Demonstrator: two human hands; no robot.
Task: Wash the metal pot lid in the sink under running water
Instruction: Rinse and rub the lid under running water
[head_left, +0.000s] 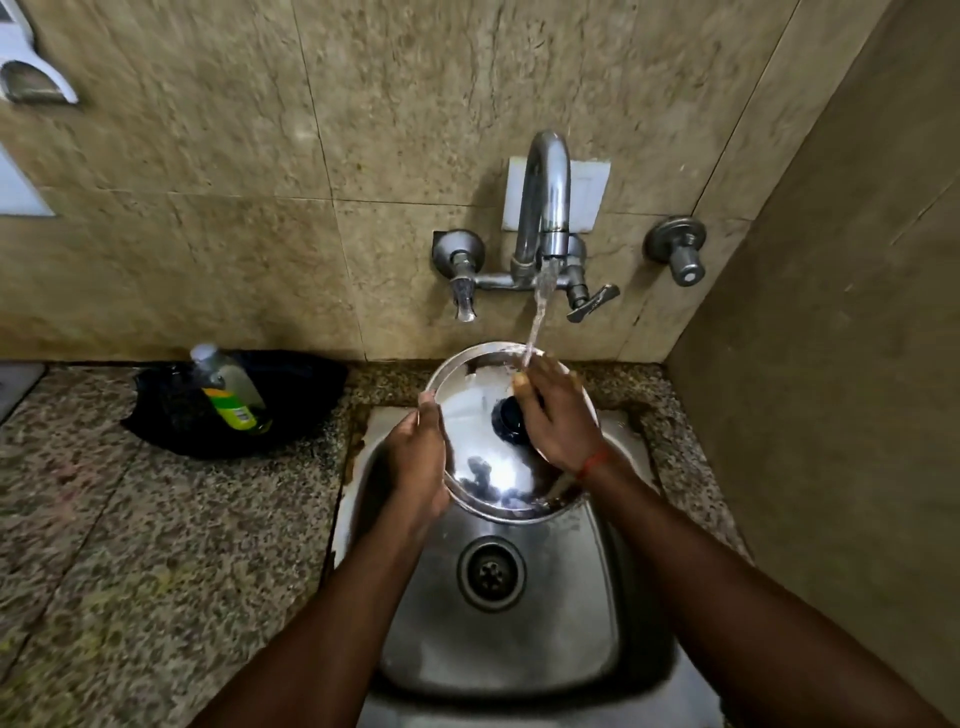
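A round shiny metal pot lid (483, 467) with a dark knob (508, 415) is held tilted over the steel sink (519, 639). My left hand (418, 457) grips the lid's left rim. My right hand (556, 415) lies flat on the lid's upper right face beside the knob, fingers spread, with something small and yellowish at the fingertips that I cannot identify. A stream of water (537, 317) falls from the curved tap (545, 208) onto the lid's far edge at my right fingertips.
A soap bottle with a green-yellow label (228, 389) lies on a dark cloth (301, 395) on the granite counter (156, 545) to the left. Tap handles (592, 304) stick out from the tiled wall. A side wall (831, 389) closes the right. The sink drain (491, 574) is uncovered.
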